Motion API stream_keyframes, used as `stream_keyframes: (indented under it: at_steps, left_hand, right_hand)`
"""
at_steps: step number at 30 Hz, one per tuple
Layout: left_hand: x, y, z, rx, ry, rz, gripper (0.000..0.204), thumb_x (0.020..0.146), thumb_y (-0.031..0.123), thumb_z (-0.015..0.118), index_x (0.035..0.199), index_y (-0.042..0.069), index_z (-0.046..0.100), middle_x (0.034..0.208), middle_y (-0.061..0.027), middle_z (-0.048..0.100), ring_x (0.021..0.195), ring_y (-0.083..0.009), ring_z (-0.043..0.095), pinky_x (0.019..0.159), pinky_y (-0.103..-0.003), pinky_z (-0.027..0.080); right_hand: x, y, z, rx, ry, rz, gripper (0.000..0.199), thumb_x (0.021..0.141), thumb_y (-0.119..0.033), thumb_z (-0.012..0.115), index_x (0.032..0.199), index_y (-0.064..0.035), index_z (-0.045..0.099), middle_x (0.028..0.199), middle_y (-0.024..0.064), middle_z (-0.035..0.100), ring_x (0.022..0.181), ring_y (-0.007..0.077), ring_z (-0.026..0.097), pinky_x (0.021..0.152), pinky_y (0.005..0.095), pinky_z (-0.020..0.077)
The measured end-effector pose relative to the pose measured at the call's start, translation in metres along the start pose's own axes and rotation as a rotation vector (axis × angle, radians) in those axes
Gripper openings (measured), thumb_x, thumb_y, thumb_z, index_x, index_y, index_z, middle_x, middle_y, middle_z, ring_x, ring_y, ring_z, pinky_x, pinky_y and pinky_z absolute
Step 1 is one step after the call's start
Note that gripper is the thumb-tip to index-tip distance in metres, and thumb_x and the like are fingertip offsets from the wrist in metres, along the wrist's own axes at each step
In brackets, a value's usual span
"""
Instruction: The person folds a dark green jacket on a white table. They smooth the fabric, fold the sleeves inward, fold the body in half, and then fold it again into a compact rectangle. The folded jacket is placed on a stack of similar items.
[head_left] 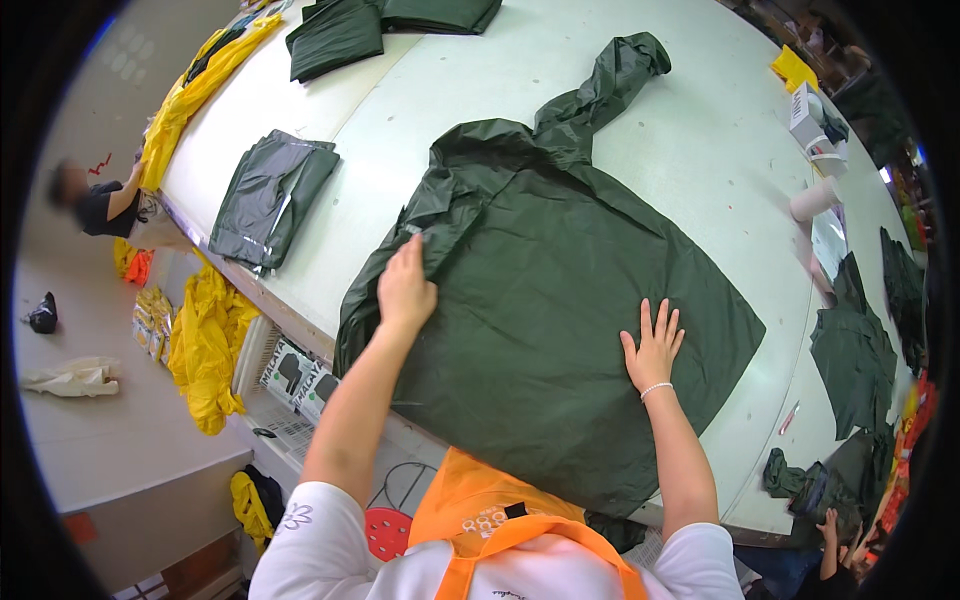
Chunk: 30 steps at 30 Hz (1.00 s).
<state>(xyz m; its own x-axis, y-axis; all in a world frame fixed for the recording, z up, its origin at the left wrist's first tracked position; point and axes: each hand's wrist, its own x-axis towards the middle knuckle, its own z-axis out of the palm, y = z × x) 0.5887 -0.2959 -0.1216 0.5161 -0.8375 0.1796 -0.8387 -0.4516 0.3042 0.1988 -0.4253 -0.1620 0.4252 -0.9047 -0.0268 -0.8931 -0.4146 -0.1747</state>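
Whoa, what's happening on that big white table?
Someone in an orange apron is handling a dark green garment spread across the white table. The left hand touches its bunched left side; the right hand lies flat on it. A sleeve-like part sticks out at the top. A folded green bundle lies to the left.

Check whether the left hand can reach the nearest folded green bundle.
Probably yes, with a stretch: the left hand touches the spread green garment, and only that garment's edge and white tabletop separate it from the folded green bundle.
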Motion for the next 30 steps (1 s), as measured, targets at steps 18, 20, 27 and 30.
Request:
stream_keyframes:
  at_steps: [18, 20, 27, 30]
  left_hand:
    - [0.333, 0.032, 0.073, -0.037, -0.463, -0.168, 0.074, 0.079, 0.060, 0.056, 0.115, -0.005, 0.058, 0.112, -0.0234, 0.060, 0.106, -0.0364, 0.057, 0.092, -0.040, 0.043]
    - [0.342, 0.079, 0.062, -0.034, -0.796, -0.189, 0.076, 0.076, 0.059, 0.063, 0.110, -0.008, 0.061, 0.106, -0.0238, 0.063, 0.099, -0.0357, 0.060, 0.088, -0.038, 0.045]
    - [0.389, 0.100, 0.063, -0.515, -0.999, 0.050, 0.040, 0.076, 0.028, 0.070, 0.101, -0.003, 0.065, 0.095, -0.0132, 0.066, 0.086, -0.0224, 0.062, 0.076, -0.035, 0.048]
    - [0.471, -0.012, 0.070, -0.623, -0.143, -0.165, 0.018, 0.078, 0.018, 0.067, 0.083, 0.002, 0.061, 0.070, -0.0039, 0.058, 0.061, -0.0157, 0.052, 0.057, -0.033, 0.042]
  right_hand:
    - [0.093, 0.295, -0.042, 0.174, 0.067, 1.071, 0.072, 0.086, -0.061, 0.043, 0.091, 0.0081, 0.066, 0.073, 0.0192, 0.065, 0.066, 0.0342, 0.062, 0.066, 0.0432, 0.0487]
    - [0.112, 0.272, -0.073, 0.431, 0.050, 1.228, 0.073, 0.084, -0.062, 0.047, 0.092, 0.0077, 0.065, 0.071, 0.0170, 0.064, 0.057, 0.0288, 0.060, 0.055, 0.0411, 0.0477]
    - [0.108, 0.301, -0.083, 1.058, -0.096, 1.236, 0.051, 0.088, -0.048, 0.055, 0.094, 0.0017, 0.063, 0.087, 0.0141, 0.066, 0.069, 0.0247, 0.062, 0.063, 0.0396, 0.0491]
    - [0.115, 0.311, -0.064, 1.028, 0.121, 1.131, 0.041, 0.092, -0.035, 0.052, 0.100, 0.0034, 0.062, 0.095, 0.0158, 0.065, 0.082, 0.0253, 0.062, 0.076, 0.0379, 0.0485]
